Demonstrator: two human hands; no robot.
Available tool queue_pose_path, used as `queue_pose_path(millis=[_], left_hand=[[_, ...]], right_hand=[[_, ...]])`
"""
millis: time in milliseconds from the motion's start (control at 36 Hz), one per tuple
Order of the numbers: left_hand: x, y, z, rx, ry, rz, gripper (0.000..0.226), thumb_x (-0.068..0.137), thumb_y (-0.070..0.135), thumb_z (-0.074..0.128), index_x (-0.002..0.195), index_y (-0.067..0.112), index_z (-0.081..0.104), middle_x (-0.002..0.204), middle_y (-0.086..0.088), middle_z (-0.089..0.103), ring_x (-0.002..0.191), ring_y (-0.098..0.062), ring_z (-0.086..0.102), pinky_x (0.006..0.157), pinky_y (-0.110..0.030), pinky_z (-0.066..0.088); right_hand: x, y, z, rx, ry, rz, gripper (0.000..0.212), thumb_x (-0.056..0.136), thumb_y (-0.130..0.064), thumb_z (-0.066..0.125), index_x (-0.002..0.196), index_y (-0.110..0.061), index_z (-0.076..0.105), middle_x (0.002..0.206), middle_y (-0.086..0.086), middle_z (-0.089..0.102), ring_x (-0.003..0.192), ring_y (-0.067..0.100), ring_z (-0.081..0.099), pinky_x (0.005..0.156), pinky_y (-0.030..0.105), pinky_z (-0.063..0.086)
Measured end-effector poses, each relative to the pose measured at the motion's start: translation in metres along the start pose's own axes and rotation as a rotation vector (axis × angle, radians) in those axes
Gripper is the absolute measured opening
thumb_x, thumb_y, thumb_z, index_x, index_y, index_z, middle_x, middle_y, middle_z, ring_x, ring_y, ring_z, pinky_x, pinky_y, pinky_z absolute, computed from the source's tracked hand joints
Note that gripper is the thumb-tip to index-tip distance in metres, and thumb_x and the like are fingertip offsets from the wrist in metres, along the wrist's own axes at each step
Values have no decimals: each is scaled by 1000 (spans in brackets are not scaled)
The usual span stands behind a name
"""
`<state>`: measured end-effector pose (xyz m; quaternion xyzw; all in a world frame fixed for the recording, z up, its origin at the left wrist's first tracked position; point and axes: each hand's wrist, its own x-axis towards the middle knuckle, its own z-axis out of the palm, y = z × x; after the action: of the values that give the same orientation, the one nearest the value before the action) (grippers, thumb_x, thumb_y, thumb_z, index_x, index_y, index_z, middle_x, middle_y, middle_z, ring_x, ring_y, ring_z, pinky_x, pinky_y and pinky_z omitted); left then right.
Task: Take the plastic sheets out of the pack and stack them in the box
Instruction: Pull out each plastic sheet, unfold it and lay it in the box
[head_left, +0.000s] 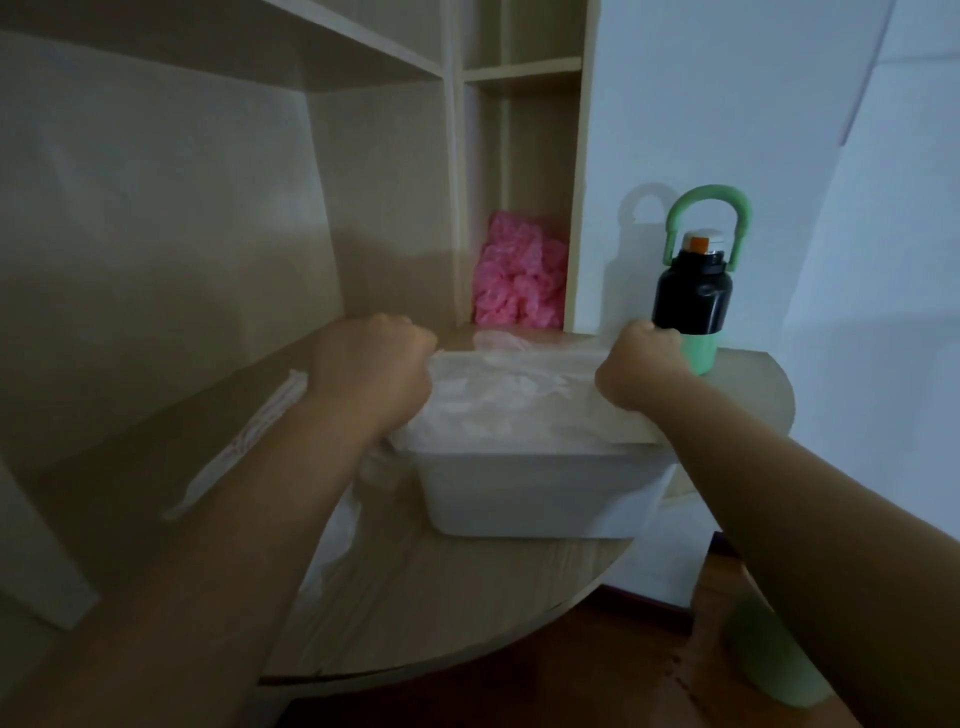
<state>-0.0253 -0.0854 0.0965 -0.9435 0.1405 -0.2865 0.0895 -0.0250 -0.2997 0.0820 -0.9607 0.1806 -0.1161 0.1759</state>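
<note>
A white plastic box (540, 493) stands on the rounded wooden desk (467, 597). A clear plastic sheet (514, 384) is stretched across its open top, over crumpled sheets lying inside. My left hand (371, 358) grips the sheet's left edge in a fist above the box's left rim. My right hand (636, 366) grips the right edge in a fist over the right rim. A flat pack with red print (244, 441) lies on the desk to the left. More clear plastic (337, 540) hangs beside the box under my left forearm.
A black and green bottle with a green loop handle (693, 291) stands just behind my right hand, against the white wall. A pink crumpled bundle (519, 270) sits in a shelf compartment behind the box. Shelf walls rise at the left; the desk's curved edge drops to a dark floor.
</note>
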Motion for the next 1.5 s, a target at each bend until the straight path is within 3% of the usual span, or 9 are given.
queue_pose_path(millis=[139, 222, 333, 528, 806, 1028, 1139, 1250, 1500], left_hand=[[-2, -6, 8, -18, -56, 36, 17, 95, 25, 50, 106, 26, 63, 104, -2, 51, 98, -26, 58, 69, -30, 42], [-5, -6, 8, -195, -65, 15, 21, 97, 29, 48, 114, 27, 61, 114, 0, 52, 101, -23, 54, 75, -29, 40], [0, -3, 6, -240, -136, 175, 29, 96, 28, 47, 117, 27, 66, 121, 3, 55, 109, -21, 54, 81, -29, 41], [12, 12, 10, -413, -425, 217, 68, 82, 71, 43, 92, 11, 75, 95, -7, 72, 87, -23, 64, 77, -35, 46], [46, 35, 37, -112, -775, 327, 31, 84, 42, 64, 109, 25, 71, 107, 5, 69, 93, -16, 63, 87, -35, 52], [44, 47, 49, -14, -847, 377, 36, 92, 33, 57, 124, 19, 63, 124, -2, 62, 109, -23, 58, 95, -35, 47], [48, 28, 33, -171, -692, 297, 60, 76, 53, 71, 126, 22, 61, 113, 3, 63, 96, -18, 59, 88, -35, 49], [48, 2, 3, -508, -528, 190, 54, 78, 46, 73, 124, 21, 62, 108, 5, 64, 87, -8, 55, 74, -21, 39], [25, -22, -18, -1344, -367, 8, 14, 91, 2, 59, 101, 10, 64, 81, 3, 68, 59, 2, 57, 52, -11, 43]], right_hand=[[-15, -17, -15, -261, 72, -377, 47, 83, -19, 56, 128, -26, 48, 134, 8, 42, 122, 29, 40, 103, 45, 29], [-17, -22, -18, -280, -226, -528, 42, 85, -25, 62, 126, -32, 54, 138, -2, 45, 127, 22, 41, 109, 44, 23], [-13, -23, -7, -471, -606, -521, 54, 95, -24, 52, 145, -28, 33, 153, 0, 28, 139, 20, 28, 114, 37, 20], [-3, -29, 15, -550, -760, -349, 59, 98, -39, 43, 148, -12, 28, 150, 8, 33, 132, 24, 37, 102, 34, 31], [8, -14, 9, -311, -535, -423, 81, 83, -49, 64, 149, -23, 23, 155, 1, 26, 140, 23, 27, 113, 40, 23], [7, -10, 23, -548, -816, -329, 48, 99, -30, 40, 145, -19, 36, 151, 8, 32, 136, 27, 34, 113, 43, 25], [1, -16, 3, -368, -693, -338, 57, 95, -33, 51, 146, -14, 34, 145, 6, 39, 124, 25, 46, 100, 34, 43], [3, -23, -9, -51, -459, -371, 40, 90, -26, 61, 127, -13, 57, 95, -2, 56, 83, 19, 58, 75, 30, 53], [-20, -55, -17, 699, -515, -539, 69, 81, -17, 69, 141, -26, 36, 114, -1, 55, 97, 12, 56, 81, 26, 50]])
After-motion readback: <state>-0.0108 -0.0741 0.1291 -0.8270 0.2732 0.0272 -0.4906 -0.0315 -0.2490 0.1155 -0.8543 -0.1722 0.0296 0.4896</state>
